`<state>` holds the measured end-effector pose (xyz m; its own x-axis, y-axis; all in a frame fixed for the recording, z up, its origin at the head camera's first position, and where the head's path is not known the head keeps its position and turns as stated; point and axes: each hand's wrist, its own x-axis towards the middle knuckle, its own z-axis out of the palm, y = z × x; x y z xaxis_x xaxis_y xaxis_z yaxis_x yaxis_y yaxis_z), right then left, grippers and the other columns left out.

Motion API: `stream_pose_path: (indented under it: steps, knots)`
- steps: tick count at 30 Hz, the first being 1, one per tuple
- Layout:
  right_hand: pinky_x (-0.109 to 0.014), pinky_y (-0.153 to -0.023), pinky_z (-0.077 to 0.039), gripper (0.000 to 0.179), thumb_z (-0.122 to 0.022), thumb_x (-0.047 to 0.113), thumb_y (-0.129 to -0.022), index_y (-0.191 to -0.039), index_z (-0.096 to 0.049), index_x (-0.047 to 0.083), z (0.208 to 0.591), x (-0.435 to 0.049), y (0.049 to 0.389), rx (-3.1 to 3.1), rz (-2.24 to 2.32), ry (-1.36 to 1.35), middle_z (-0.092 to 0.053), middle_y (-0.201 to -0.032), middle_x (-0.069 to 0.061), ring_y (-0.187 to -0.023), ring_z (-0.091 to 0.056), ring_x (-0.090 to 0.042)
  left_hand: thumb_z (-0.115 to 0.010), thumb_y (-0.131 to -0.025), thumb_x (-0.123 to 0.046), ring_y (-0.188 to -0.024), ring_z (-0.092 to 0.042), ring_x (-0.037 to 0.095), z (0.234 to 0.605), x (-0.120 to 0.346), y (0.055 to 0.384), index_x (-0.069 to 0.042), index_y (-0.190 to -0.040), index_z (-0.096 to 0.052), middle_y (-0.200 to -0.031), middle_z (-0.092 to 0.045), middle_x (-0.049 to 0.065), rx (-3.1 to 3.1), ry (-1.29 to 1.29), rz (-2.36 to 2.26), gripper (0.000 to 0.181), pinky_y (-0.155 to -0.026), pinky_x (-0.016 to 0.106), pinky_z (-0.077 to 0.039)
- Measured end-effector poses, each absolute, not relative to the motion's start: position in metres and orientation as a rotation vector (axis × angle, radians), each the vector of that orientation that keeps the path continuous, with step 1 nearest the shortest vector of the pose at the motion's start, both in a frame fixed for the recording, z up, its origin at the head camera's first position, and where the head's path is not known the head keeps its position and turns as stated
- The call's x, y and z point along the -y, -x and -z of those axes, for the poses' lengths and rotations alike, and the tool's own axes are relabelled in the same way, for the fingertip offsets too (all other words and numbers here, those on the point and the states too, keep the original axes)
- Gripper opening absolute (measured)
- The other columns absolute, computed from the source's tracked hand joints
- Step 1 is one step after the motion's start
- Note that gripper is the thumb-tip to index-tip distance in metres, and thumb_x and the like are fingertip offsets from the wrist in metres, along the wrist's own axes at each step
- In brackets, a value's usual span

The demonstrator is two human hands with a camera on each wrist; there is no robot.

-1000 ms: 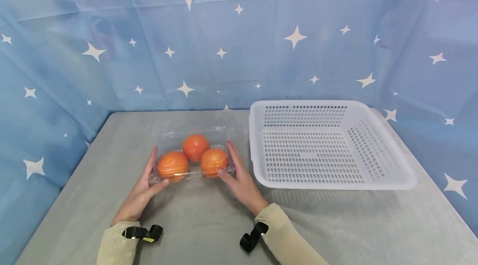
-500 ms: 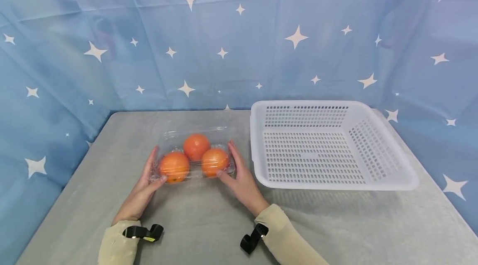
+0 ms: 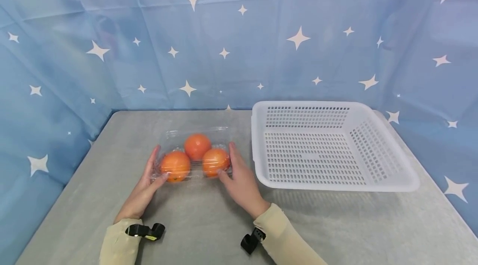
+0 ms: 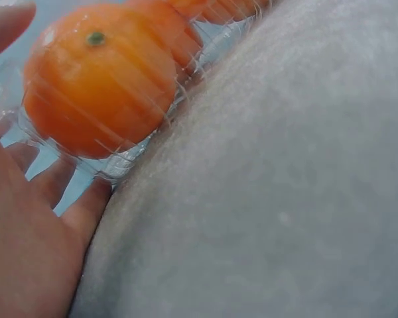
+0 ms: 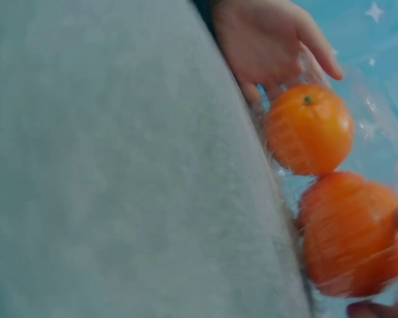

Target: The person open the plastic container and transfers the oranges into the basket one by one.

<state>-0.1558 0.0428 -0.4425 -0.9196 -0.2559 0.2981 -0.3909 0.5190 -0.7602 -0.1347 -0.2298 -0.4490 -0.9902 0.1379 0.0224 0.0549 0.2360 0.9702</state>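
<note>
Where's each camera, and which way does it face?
Head: on the head, facing forward and down at the table, clear container, white basket; left hand and right hand show.
Left wrist: on that wrist, facing an orange in the container; left hand at left edge.
Right wrist: on that wrist, facing oranges; left hand beyond, right-hand fingers at right edge.
Both wrist views share oranges, container, left hand.
</note>
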Motion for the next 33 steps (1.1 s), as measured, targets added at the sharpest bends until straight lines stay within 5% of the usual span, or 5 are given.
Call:
stream_pose_path:
  steps: [2,5,9,27,33]
  knots:
    - [-0.037,-0.101,-0.031,0.071,-0.054,0.022,-0.086,-0.142,-0.016,0.005,0.4389,-0.0410,0.1543,2.626,-1.260,-0.565,-0.019,-0.147,-0.009,-0.128,-0.029,-0.017,-0.049,-0.090,-0.022,-0.134,0.005,0.020,0.4484,0.2304,0.1347,-0.040,-0.141,-0.004,-0.147,0.001,-0.013,-2.413,-0.200,-1.899,0.071,-0.095,0.067,0.000]
    - [-0.032,-0.087,-0.043,0.070,-0.052,0.016,-0.084,-0.142,-0.016,0.002,0.4357,-0.0390,0.1529,2.656,-1.142,-0.551,-0.021,-0.146,-0.011,-0.101,-0.052,-0.018,-0.051,-0.090,-0.020,-0.134,0.004,0.019,0.4489,0.2304,0.1345,-0.041,-0.141,-0.004,-0.147,0.000,-0.014,-2.405,-0.200,-1.908,0.072,-0.097,0.066,-0.001]
    - [-0.028,-0.066,-0.045,0.071,-0.050,0.010,-0.080,-0.141,-0.016,0.000,0.4351,-0.0376,0.1529,2.681,-1.065,-0.536,-0.021,-0.145,-0.012,-0.063,-0.048,-0.016,-0.052,-0.089,-0.018,-0.134,0.003,0.020,0.4514,0.2302,0.1362,-0.041,-0.141,-0.003,-0.147,0.001,-0.015,-2.412,-0.213,-1.906,0.075,-0.098,0.064,-0.005]
    - [-0.035,-0.086,-0.044,0.069,-0.045,0.008,-0.081,-0.142,-0.014,0.004,0.4352,-0.0367,0.1506,2.682,-1.172,-0.483,-0.020,-0.147,-0.007,-0.098,-0.053,-0.020,-0.059,-0.085,-0.014,-0.135,-0.002,0.022,0.4543,0.2295,0.1367,-0.041,-0.141,-0.004,-0.148,-0.002,-0.010,-2.405,-0.241,-1.910,0.084,-0.098,0.064,-0.007]
    - [-0.037,-0.098,-0.035,0.067,-0.045,0.011,-0.084,-0.143,-0.014,0.005,0.4341,-0.0376,0.1503,2.691,-1.197,-0.489,-0.018,-0.147,-0.007,-0.125,-0.033,-0.017,-0.058,-0.085,-0.010,-0.135,0.000,0.023,0.4533,0.2289,0.1363,-0.040,-0.141,-0.003,-0.149,0.000,-0.009,-2.406,-0.260,-1.923,0.084,-0.097,0.065,-0.010]
